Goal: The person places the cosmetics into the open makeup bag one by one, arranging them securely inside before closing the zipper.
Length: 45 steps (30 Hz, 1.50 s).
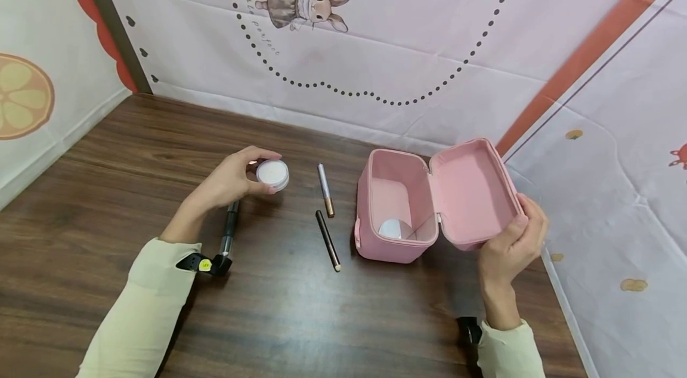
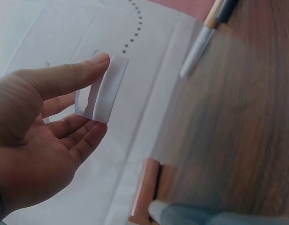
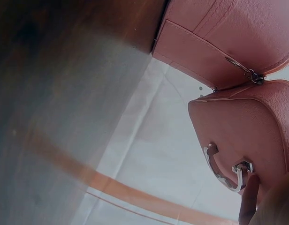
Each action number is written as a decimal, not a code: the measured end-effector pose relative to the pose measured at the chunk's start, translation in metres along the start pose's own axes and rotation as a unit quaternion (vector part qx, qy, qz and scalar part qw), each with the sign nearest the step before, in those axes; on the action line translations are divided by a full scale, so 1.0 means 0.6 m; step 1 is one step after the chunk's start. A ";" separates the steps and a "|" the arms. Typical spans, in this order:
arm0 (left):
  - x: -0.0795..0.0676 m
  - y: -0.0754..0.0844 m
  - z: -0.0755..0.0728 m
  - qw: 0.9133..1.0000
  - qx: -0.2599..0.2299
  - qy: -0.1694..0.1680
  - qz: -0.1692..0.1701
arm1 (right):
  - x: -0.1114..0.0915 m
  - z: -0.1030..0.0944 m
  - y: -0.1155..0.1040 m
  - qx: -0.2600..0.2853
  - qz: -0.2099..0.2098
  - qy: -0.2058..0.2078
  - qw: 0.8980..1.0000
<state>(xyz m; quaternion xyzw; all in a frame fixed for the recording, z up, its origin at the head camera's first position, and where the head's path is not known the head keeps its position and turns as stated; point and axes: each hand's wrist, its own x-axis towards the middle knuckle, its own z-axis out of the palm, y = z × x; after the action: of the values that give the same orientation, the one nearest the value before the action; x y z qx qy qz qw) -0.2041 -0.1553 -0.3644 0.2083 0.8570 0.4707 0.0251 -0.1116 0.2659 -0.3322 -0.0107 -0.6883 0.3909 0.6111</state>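
Observation:
My left hand (image 1: pixel 228 180) pinches a small round jar (image 1: pixel 272 173) with a white top, thumb on one side and fingers on the other. In the left wrist view the jar (image 2: pixel 103 89) shows a clear wall and a white band. My right hand (image 1: pixel 512 244) grips the outer edge of the open lid (image 1: pixel 474 193) of a pink cosmetic case (image 1: pixel 392 253). A round white piece (image 1: pixel 390 228) lies inside the case. In the right wrist view, a finger is at the metal end of the lid's carrying handle (image 3: pixel 215 166).
Between jar and case lie a silver-and-gold tube (image 1: pixel 325 190) and a dark slim stick (image 1: pixel 327 239) with a pale tip. A black-and-silver stick (image 1: pixel 229 229) is partly hidden beside my left wrist. A copper-coloured block (image 2: pixel 145 187) shows in the left wrist view. Printed cloth (image 1: pixel 408 44) borders the wooden table (image 1: pixel 300 318).

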 end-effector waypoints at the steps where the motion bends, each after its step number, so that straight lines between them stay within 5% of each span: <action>1: 0.000 0.003 0.001 1.000 0.001 0.001 0.003 | 0.000 0.001 0.000 0.000 -0.001 0.000 1.000; 33: -0.006 0.072 0.035 0.997 0.000 -0.004 0.071 | 0.002 0.004 -0.001 0.004 -0.011 -0.009 1.000; 45: 0.031 0.137 0.075 0.993 -0.005 -0.027 0.111 | 0.003 0.004 0.006 0.007 -0.017 0.014 1.000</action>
<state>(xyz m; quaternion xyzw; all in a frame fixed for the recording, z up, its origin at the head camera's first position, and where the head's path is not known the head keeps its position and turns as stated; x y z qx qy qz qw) -0.1827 -0.0739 -0.3196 0.3151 0.8252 0.4687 -0.0029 -0.1154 0.2680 -0.3324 0.0004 -0.6770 0.3852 0.6272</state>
